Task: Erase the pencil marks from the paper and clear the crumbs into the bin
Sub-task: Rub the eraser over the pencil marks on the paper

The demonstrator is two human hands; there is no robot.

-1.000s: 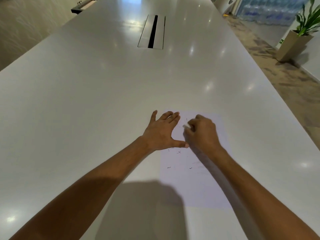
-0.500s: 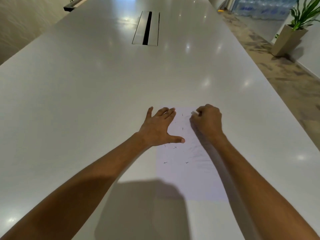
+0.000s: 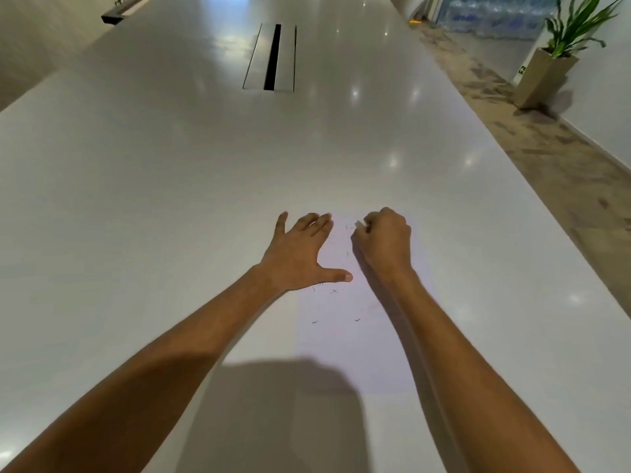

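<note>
A sheet of paper (image 3: 345, 336) lies flat on the long white tabletop (image 3: 170, 172), near the person. The left hand (image 3: 300, 257) rests flat on the left far part of the sheet, with straight fingers spread apart and the thumb pointing to the right. The right hand (image 3: 384, 238) is on the far right part of the paper; its fingers are curled together and pinch a small white eraser (image 3: 358, 224), whose tip shows at the far left side of the fist and touches the sheet. Some short pencil marks (image 3: 334, 291) are on the paper: a few just near the left thumb, two more nearer to the person, and a few faint ones between the two hands.

In the far middle of the tabletop there is a flat cable hatch (image 3: 271, 58) with a dark slot; what is inside the slot I cannot tell. On the floor at the far right stands a tall tan planter (image 3: 543, 78), and a green plant (image 3: 577, 23) grows in it.
</note>
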